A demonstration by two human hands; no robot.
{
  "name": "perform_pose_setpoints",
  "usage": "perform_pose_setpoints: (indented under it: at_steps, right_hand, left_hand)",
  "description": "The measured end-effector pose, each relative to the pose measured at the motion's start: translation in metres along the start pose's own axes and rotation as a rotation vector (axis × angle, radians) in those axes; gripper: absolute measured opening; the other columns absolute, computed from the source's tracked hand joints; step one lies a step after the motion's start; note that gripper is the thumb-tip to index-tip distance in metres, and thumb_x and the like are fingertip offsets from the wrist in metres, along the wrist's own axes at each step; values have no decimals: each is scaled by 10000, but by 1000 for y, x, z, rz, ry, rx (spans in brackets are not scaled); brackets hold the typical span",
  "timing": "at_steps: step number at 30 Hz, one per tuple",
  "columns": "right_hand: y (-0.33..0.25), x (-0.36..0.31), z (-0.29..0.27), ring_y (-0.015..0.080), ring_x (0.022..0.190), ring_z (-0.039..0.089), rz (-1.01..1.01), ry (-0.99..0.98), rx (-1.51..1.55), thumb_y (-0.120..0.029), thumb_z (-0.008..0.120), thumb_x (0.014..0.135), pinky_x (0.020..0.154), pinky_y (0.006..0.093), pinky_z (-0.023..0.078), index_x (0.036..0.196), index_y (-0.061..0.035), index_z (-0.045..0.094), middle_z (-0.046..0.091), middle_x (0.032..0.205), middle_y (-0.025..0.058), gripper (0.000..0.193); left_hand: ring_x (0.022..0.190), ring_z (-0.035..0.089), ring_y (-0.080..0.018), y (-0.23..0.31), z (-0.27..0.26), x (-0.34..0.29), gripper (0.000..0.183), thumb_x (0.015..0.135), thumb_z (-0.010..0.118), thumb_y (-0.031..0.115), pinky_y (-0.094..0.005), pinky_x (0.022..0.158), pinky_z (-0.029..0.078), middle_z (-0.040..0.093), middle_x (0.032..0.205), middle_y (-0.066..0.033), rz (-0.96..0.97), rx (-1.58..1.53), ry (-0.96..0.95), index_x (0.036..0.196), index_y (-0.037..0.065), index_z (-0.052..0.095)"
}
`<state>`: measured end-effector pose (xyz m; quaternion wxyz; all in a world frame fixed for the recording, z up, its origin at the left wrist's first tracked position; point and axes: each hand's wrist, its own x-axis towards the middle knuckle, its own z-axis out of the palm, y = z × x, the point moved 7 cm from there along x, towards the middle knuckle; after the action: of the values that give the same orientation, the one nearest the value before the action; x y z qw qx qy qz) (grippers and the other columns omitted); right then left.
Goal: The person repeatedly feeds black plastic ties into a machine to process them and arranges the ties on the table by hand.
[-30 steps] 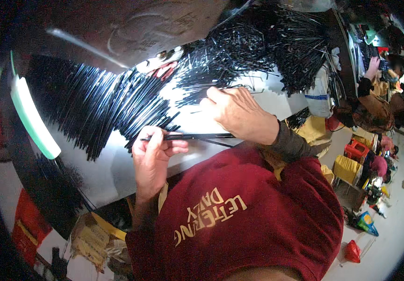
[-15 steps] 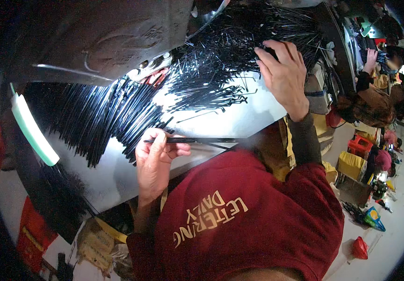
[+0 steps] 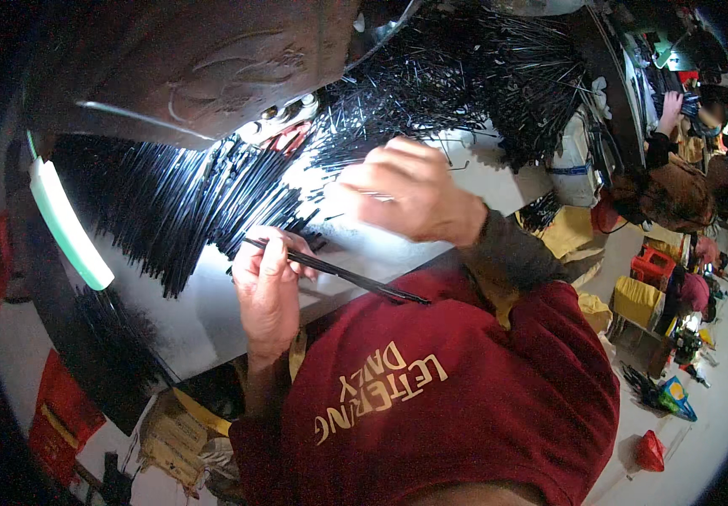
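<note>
My left hand [image 3: 268, 295] is closed around a few thin black rods [image 3: 351, 278], thumb on top, near the front edge of the white tabletop [image 3: 183, 325]. The rods slant down to the right, their far ends over the dark red sweater. My right hand [image 3: 410, 192] is above the table, right of the left hand. Motion smears its fingers, so whether they hold anything is not visible. A pile of black rods [image 3: 170, 215] lies side by side left of my hands. Behind my right hand spreads a tangled heap of thinner black wires [image 3: 419, 84].
A dark metal housing [image 3: 237, 63] overhangs the table at the upper left. Beside it hangs a lit lamp tube [image 3: 73, 228]. A red-handled tool [image 3: 292, 135] lies behind the rods. At the right, another person [image 3: 672, 198] works near red and yellow containers [image 3: 638, 299].
My right hand has moved left and nearer from the wire heap. The rods in my left hand have tilted, their right ends now lower over the sweater.
</note>
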<state>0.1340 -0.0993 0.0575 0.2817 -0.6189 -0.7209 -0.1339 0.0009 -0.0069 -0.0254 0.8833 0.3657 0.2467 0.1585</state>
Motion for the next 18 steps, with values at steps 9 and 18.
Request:
perform_pose_setpoints:
  at_steps: [9, 18]
  right_hand:
    - [14, 23, 47, 299, 656, 560, 419, 2, 557, -74, 561, 719, 592, 363, 470, 878, -5, 623, 554, 727, 145, 184]
    - [38, 8, 69, 28, 503, 496, 1019, 87, 968, -99, 566, 884, 455, 167, 390, 923, -6, 652, 594, 650, 14, 132]
  left_hand:
    - [717, 485, -169, 32, -8, 19, 153, 913, 528, 201, -305, 597, 399, 527, 823, -64, 55, -371, -60, 886, 53, 498]
    - [648, 509, -127, 18, 4, 48, 198, 858, 607, 160, -259, 586, 415, 575, 776, -57, 46, -94, 89, 954, -13, 603]
